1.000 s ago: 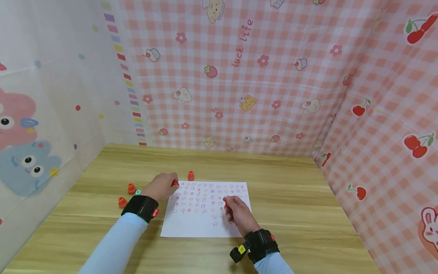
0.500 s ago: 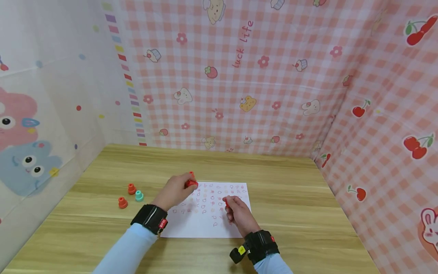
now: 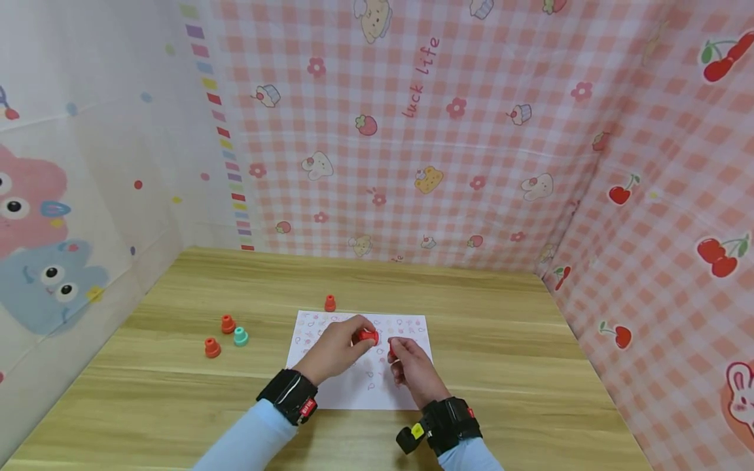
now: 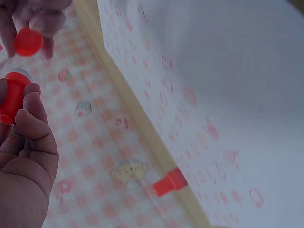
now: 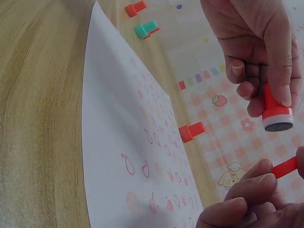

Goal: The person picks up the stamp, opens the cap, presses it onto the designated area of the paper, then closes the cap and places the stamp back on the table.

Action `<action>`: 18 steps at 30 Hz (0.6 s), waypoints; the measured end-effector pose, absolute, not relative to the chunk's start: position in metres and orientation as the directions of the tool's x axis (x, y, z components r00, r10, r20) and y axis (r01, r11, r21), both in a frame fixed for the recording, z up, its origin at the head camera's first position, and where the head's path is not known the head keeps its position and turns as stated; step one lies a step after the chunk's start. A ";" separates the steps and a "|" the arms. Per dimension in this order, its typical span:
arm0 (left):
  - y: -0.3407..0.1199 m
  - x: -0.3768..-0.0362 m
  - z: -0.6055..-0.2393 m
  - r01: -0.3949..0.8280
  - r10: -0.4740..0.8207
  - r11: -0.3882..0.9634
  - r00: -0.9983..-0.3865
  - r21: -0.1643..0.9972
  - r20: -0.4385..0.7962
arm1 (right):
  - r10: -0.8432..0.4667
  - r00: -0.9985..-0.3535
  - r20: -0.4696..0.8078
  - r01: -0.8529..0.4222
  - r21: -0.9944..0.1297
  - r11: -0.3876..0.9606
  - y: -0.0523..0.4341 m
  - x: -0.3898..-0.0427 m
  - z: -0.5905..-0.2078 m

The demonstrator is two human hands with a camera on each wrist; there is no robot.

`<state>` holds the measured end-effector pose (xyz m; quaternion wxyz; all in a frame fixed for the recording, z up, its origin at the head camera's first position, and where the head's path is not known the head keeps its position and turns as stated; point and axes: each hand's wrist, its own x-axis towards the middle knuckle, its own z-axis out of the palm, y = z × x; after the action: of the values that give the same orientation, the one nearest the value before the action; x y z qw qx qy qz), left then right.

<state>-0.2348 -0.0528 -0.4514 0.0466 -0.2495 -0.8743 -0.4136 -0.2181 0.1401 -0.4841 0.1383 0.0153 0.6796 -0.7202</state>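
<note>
Over the middle of the white paper (image 3: 347, 394), which is covered with small stamped marks, my left hand (image 3: 357, 335) grips a red stamp (image 3: 368, 337). The right wrist view shows this red stamp (image 5: 275, 111) with its dark face pointing down, above the paper (image 5: 114, 128). Just to its right, my right hand (image 3: 396, 348) pinches a small red cap (image 3: 391, 350). In the left wrist view the round cap (image 4: 27, 42) sits a short way from the stamp (image 4: 12, 97). The two pieces are close but apart.
Another red stamp (image 3: 330, 303) stands just beyond the paper's far edge. Left of the paper on the wooden table (image 3: 506, 340) stand two orange stamps (image 3: 227, 324) (image 3: 212, 347) and a teal one (image 3: 239, 336). Patterned cloth walls close in the back and both sides.
My left hand has carried the red stamp from the paper's far left corner rightward to the middle, next to my right hand. The right hand has barely moved.
</note>
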 end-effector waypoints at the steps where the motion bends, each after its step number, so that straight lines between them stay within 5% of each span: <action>1: -0.051 -0.234 -0.453 0.474 0.404 0.530 -0.870 0.703 0.282 | -0.177 -0.962 -0.210 0.220 -0.975 -0.040 0.140 -0.218 -0.484; 18: -0.040 -0.227 -0.460 0.457 0.411 0.480 -0.871 0.748 0.268 | -0.188 -0.964 -0.188 0.206 -0.975 -0.081 0.140 -0.216 -0.479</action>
<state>-0.2265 -0.0399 -0.4603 0.0260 -0.2526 -0.8599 -0.4428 -0.2157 0.1403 -0.4790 0.1337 0.0068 0.6645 -0.7352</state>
